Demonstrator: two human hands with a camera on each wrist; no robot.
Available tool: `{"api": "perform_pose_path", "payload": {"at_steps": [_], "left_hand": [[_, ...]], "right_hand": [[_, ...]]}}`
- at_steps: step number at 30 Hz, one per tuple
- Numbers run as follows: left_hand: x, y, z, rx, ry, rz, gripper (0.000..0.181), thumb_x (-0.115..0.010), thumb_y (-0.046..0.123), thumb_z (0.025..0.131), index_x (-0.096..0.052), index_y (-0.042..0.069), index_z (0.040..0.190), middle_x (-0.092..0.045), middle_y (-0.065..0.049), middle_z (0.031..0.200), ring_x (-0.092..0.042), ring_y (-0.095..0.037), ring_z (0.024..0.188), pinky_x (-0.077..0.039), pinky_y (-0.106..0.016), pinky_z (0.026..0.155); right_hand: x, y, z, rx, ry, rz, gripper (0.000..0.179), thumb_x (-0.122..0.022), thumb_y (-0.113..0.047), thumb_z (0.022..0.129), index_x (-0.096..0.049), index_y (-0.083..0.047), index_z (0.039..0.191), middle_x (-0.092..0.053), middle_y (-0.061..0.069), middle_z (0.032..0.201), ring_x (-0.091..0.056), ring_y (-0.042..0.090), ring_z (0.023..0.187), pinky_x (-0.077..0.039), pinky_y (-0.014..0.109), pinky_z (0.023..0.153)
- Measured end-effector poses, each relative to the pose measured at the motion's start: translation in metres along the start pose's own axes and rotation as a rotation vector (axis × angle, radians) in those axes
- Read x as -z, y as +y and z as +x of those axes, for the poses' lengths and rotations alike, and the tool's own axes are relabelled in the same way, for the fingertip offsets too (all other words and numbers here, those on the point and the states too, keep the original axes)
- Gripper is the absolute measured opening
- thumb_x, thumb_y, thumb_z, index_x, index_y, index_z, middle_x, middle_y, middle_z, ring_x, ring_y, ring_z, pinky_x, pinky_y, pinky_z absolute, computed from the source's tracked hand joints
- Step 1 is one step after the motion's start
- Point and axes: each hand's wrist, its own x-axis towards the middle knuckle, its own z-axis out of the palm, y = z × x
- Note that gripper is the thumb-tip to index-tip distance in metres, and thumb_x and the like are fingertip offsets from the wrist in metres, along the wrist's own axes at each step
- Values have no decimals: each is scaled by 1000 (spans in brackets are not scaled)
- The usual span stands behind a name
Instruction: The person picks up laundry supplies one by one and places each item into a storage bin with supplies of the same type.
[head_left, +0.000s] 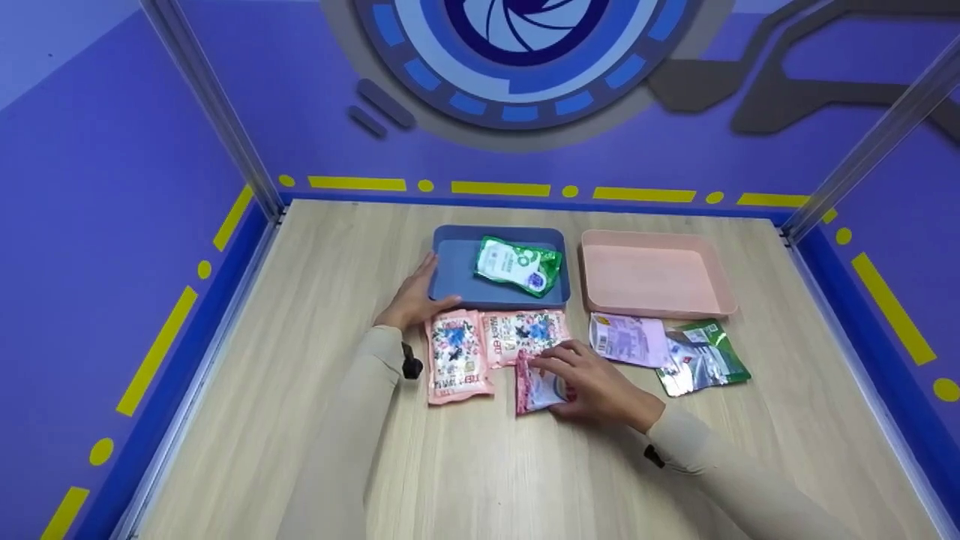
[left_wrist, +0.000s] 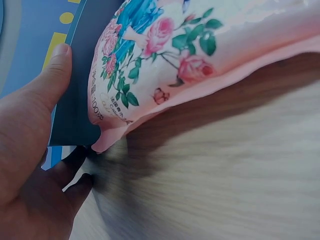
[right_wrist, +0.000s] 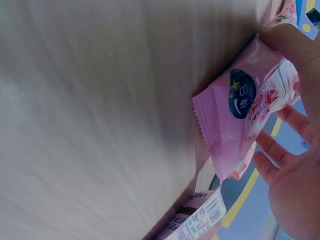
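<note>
My left hand holds the front-left corner of a blue tray, its thumb along the front side and its fingers on the left side. Inside that tray lies a green and white pouch. In front of it rest two pink floral pouches; the left floral pouch lies lengthwise, the other floral pouch crosswise. With thumb and fingers, my right hand grips a small pink packet with a dark blue logo. Part of this packet is hidden behind the hand in the head view.
Right of the blue tray stands a pink tray with nothing in it. A lilac pouch and a silver and green pouch lie before it, overlapping. Purple panels wall the wooden table at the back and sides.
</note>
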Motion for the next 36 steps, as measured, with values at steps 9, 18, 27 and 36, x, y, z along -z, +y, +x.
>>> {"api": "perform_pose_path", "payload": {"at_steps": [9, 18, 27, 36], "left_hand": [[0, 0, -1, -7, -1, 8, 102, -73, 46, 94, -10, 9, 166, -3, -6, 174, -9, -29, 158, -16, -46, 127], [-1, -1, 1, 0, 10, 2, 103, -74, 45, 94, -11, 10, 166, -4, -7, 174, -10, -30, 158, -17, -48, 127], [-1, -2, 1, -9, 9, 10, 102, -74, 45, 94, -12, 10, 166, -4, -6, 174, -10, -29, 158, -17, -47, 127], [0, 1, -1, 0, -1, 0, 101, -73, 44, 94, -11, 9, 166, -3, -6, 174, -9, -30, 158, -17, -48, 127]], "right_hand": [[1, -1, 0, -34, -18, 4, 82, -89, -35, 80, -51, -31, 152, -55, -7, 143, -47, 19, 122, -53, 42, 93], [1, 0, 0, -22, -18, 28, 84, -89, -31, 79, -50, -30, 153, -55, -6, 143, -45, 19, 123, -56, 40, 90], [4, 0, 1, -29, -38, 30, 82, -89, -33, 80, -50, -31, 152, -54, -7, 144, -45, 19, 125, -54, 42, 95], [7, 2, 1, 17, -7, -1, 81, -89, -34, 80, -51, -28, 152, -57, -4, 140, -48, 22, 121, -55, 43, 91]]}}
